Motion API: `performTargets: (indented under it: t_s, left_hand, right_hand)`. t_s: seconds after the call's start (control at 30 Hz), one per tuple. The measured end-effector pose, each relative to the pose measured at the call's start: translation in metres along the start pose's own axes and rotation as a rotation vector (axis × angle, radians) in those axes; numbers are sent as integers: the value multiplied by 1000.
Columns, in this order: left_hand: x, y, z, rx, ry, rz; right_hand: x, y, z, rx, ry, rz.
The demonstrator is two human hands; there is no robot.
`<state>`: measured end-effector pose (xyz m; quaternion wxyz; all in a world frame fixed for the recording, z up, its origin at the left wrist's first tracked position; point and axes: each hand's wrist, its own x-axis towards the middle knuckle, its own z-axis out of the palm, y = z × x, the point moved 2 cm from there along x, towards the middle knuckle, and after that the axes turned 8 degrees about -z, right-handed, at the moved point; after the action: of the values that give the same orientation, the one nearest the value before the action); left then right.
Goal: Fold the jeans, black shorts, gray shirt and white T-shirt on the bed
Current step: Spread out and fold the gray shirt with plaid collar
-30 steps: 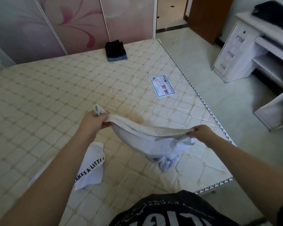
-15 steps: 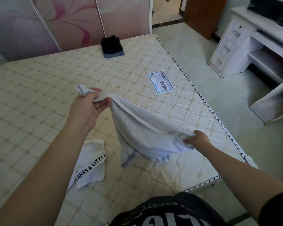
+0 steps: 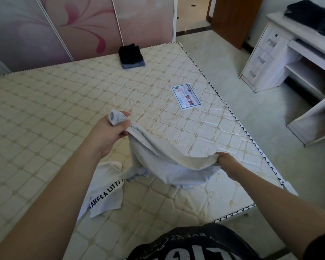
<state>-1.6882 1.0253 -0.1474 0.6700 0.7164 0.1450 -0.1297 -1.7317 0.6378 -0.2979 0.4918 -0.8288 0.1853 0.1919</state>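
Observation:
A pale gray shirt (image 3: 169, 166) hangs bunched between my two hands above the near right part of the bed (image 3: 45, 109). My left hand (image 3: 107, 134) grips one edge of it, raised. Lower down, my right hand (image 3: 226, 163) grips the other end, and the cloth's lower part rests on the mattress. A white T-shirt (image 3: 107, 194) with black lettering lies crumpled under my left forearm. At the far edge of the bed, folded black shorts (image 3: 129, 53) sit on top of folded jeans (image 3: 134, 65).
A printed label (image 3: 186, 96) is fixed to the mattress right of centre. A white desk with drawers (image 3: 270, 57) stands to the right with dark clothing (image 3: 311, 17) on top. Sliding wardrobe doors (image 3: 64, 25) run behind the bed; tiled floor lies on the right.
My left hand lifted its end of the gray shirt and then shifted right, while my right hand dropped lower. The shirt now sags between them and touches the bed.

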Motion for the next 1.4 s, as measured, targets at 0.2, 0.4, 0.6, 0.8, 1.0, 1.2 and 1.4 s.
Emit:
performTargets:
  t_s: [0.2,0.4,0.6,0.8,1.0,1.2,1.4]
  left_hand:
    - [-3,-6,7,13,-67,-29]
    - [4,-17,10,45,-32,-38]
    - [20,-37,6,244,48,-14]
    - [36,-66,-3,569,69,15]
    - [48,-95,-1,709,85,-91]
    - [55,-114,7,516,32,-243]
    - [63,-123,-13,811,16,-10]
  right_hand:
    - [-9,-5,10,117,-226,-21]
    - [-2,-4,2,-114,200,-178]
    - [6,1,-1,-209,248,-86]
    - [2,6,-8,-82,140,-54]
    - [-6,17,-18,59,150,-66]
    - [-9,23,-30,-115,329,-136]
    - [-7,39,-50,-378,422,-35]
